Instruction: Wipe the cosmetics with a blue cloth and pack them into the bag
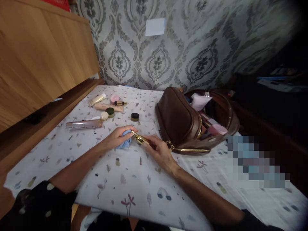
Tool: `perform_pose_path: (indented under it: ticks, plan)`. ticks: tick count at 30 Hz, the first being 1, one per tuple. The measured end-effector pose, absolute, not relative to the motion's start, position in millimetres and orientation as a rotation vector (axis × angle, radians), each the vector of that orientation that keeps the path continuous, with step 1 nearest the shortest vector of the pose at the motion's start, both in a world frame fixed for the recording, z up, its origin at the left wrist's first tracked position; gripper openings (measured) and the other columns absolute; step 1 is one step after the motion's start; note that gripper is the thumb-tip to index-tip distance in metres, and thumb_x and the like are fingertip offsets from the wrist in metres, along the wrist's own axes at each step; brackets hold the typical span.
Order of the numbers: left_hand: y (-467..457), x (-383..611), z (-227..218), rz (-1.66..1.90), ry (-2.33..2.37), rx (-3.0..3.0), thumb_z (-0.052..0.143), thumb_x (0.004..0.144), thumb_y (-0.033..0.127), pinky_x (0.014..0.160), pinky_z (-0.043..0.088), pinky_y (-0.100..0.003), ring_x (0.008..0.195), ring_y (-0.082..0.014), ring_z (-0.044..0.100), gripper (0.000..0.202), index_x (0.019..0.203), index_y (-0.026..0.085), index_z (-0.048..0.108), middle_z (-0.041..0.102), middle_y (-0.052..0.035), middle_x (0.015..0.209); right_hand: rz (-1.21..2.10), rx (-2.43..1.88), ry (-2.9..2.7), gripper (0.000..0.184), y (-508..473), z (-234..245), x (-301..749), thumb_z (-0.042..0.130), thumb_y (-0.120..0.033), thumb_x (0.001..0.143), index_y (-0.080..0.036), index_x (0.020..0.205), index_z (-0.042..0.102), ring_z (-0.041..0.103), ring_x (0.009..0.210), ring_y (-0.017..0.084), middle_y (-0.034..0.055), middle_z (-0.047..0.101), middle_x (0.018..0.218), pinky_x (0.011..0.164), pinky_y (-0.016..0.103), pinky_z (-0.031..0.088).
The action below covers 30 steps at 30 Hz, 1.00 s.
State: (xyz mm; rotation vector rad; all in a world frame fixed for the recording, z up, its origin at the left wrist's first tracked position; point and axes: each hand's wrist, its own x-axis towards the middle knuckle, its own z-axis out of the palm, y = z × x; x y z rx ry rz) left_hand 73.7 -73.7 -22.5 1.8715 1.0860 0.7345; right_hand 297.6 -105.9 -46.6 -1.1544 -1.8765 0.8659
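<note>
My left hand (pixel 119 136) holds a blue cloth (pixel 125 143) at one end of the gold cosmetic tube (pixel 139 138), over the covered worktop (pixel 134 199); my right hand (pixel 161 152) grips the other end, presumably for steadiness, near the brown zippered bag (pixel 176 115).

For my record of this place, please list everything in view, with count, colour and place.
Wall: 1, grey patterned, back
Panel or paper: 1, white, on wall
Cabinet: 1, brown, left
Red thing: 1, red, upper left
Printed sheet: 1, white, under bag
Bag: 1, brown, right, open
Bag contents: several, partly pink, inside
Tubes: 3, yellowish, peach, shiny pink, left on sheet
Jars: 3, pink, green, dark, on sheet
Small bottle: 1, dark and gold, by pink jar
Round thing: 1, cream, by green jar
Cloth: 1, blue, in left fingers
Gold tube: 1, gold, in right fingers
Blurred patch: 1, bluish, right
Dim things: uncountable, dark, far right
Arms: 2, black sleeves, lower corners
Left fingers, right fingers: 2 sets, centre
</note>
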Motion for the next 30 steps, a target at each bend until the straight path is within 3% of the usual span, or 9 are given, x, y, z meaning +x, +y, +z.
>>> perform_pose_path:
  ticks: [4,9,14,21,25,30]
  plan:
    - [-74.3,74.7,-19.6,0.718,1.104,1.846,0.052,0.092,0.047,0.074,0.046,-0.027,0.083,-0.0174,0.060,0.035,0.105,0.018,0.067,0.068,-0.0028,0.090,0.877,-1.160,-1.872,0.028,-106.8,-47.2,296.1,0.061,-0.029,0.088,-0.018,0.110,0.072,0.055,0.071,0.015,0.0038,0.063,0.085,0.064,0.027,0.043]
    - [-76.7,76.2,-17.6,0.670,1.111,1.854,0.048,0.094,0.050,0.063,0.039,-0.024,0.064,-0.0119,0.050,0.036,0.089,0.017,0.063,0.061,0.0020,0.072,0.833,-1.179,-1.835,0.021,-108.5,-47.5,294.1,0.067,-0.019,0.077,-0.019,0.098,0.071,0.049,0.063,0.011,0.0014,0.061,0.084,0.059,0.025,0.042]
    - [-76.9,77.4,-17.7,0.683,1.117,1.811,0.048,0.094,0.052,0.062,0.040,-0.024,0.062,-0.0120,0.051,0.038,0.081,0.017,0.059,0.061,0.0016,0.069,0.824,-1.179,-1.838,0.021,-109.5,-47.3,292.5,0.066,-0.020,0.076,-0.021,0.097,0.070,0.047,0.059,0.011,0.0017,0.062,0.084,0.055,0.024,0.041]
    - [-75.6,75.7,-17.5,0.747,1.072,1.802,0.050,0.093,0.050,0.069,0.044,-0.024,0.072,-0.0135,0.055,0.037,0.088,0.017,0.064,0.061,0.0004,0.076,1.054,-1.138,-1.770,0.038,-111.1,-47.8,294.6,0.057,-0.039,0.089,-0.018,0.120,0.059,0.050,0.056,0.011,-0.0001,0.062,0.078,0.053,0.025,0.040]
    - [-74.8,74.5,-17.3,0.747,1.052,1.786,0.049,0.093,0.051,0.069,0.044,-0.024,0.073,-0.0134,0.055,0.038,0.089,0.016,0.064,0.061,-0.0002,0.078,1.090,-1.101,-1.817,0.038,-112.4,-43.5,295.9,0.050,-0.042,0.093,-0.017,0.121,0.057,0.051,0.053,0.011,0.0002,0.062,0.077,0.053,0.025,0.041]
    - [-76.6,76.2,-15.9,0.772,1.054,1.783,0.050,0.092,0.056,0.071,0.044,-0.024,0.074,-0.0133,0.054,0.042,0.089,0.016,0.065,0.060,-0.0005,0.078,1.111,-1.104,-1.828,0.042,-113.2,-41.1,294.9,0.052,-0.045,0.092,-0.016,0.123,0.055,0.052,0.056,0.011,-0.0009,0.059,0.076,0.053,0.025,0.041]
